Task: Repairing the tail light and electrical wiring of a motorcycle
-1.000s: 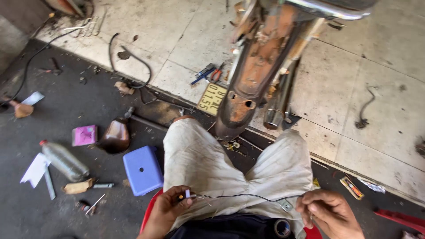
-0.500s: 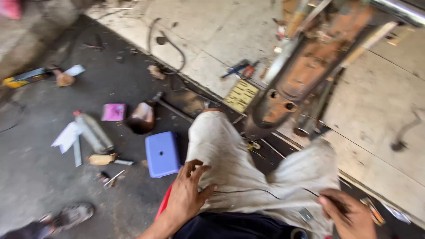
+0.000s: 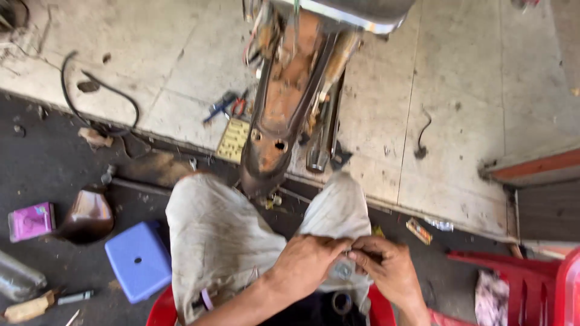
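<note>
Pink catches the eye first at the far left, a small pink box lying on the dark floor, with a brown curved cover just beside it and a blue plastic stool a little nearer the seated person. Above them a black cable snakes over the pale tiles. Moving right, the person's grey trousers fill the middle, knees apart, and between the knees the rusty motorcycle frame runs away from them, with pliers and a yellowish plate lying on the tiles just to its left. Over the right thigh the left hand and the right hand meet, fingertips touching. The fingers of both are curled in and pressed together, pinching something very small between them; it looks like a thin wire or a tiny fitting, but it is too small and blurred to say which. Work this fine seems best done as it is here, with both wrists resting on the leg for steadiness, the grip kept close to the piece's end, and pressure light so nothing slips into the lap. A red plastic chair stands at the far right.
</note>
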